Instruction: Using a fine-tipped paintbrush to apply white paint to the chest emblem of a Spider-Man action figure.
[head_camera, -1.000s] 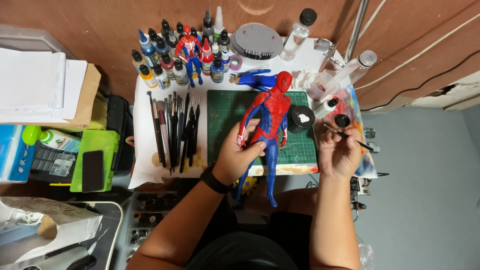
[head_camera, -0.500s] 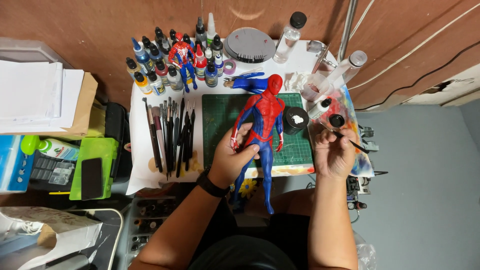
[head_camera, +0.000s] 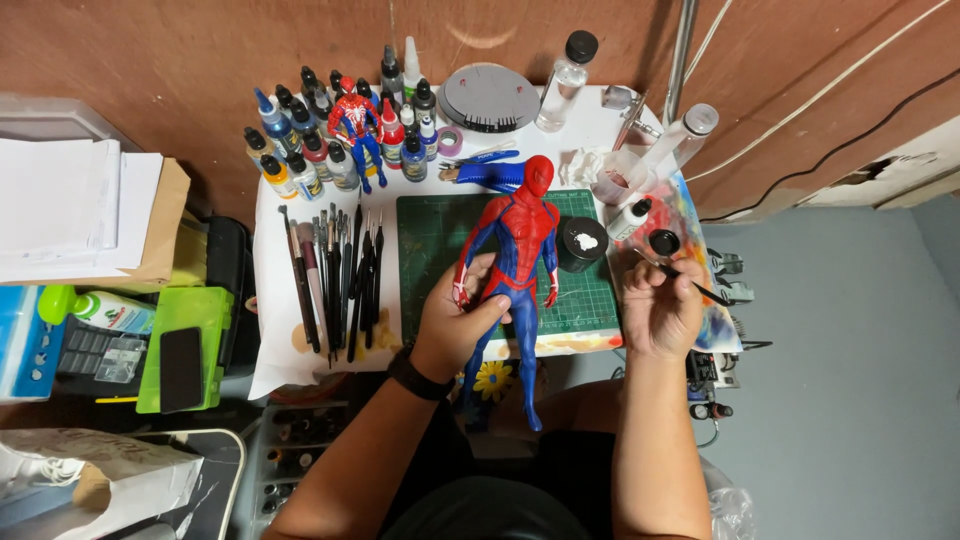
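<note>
My left hand (head_camera: 462, 318) grips a tall red and blue action figure (head_camera: 520, 250) at its waist and thigh, holding it over a green cutting mat (head_camera: 430, 250). The figure's legs hang past the table's front edge. My right hand (head_camera: 660, 310) holds a thin black paintbrush (head_camera: 690, 283), its tip pointing right toward a small open black pot (head_camera: 663, 243). A black jar lid with a white dab (head_camera: 582, 243) sits between the figure and my right hand.
Several paint bottles (head_camera: 300, 150) and a small red and blue figure (head_camera: 355, 125) stand at the back. A row of brushes (head_camera: 335, 280) lies left of the mat. A round grey stand (head_camera: 490, 97), clear bottles (head_camera: 566, 68), a green box (head_camera: 185, 345) and papers (head_camera: 70, 210) surround the table.
The view shifted slightly; the figure and both hands stay in nearly the same pose, with my right hand and brush edging a little lower and to the left.
</note>
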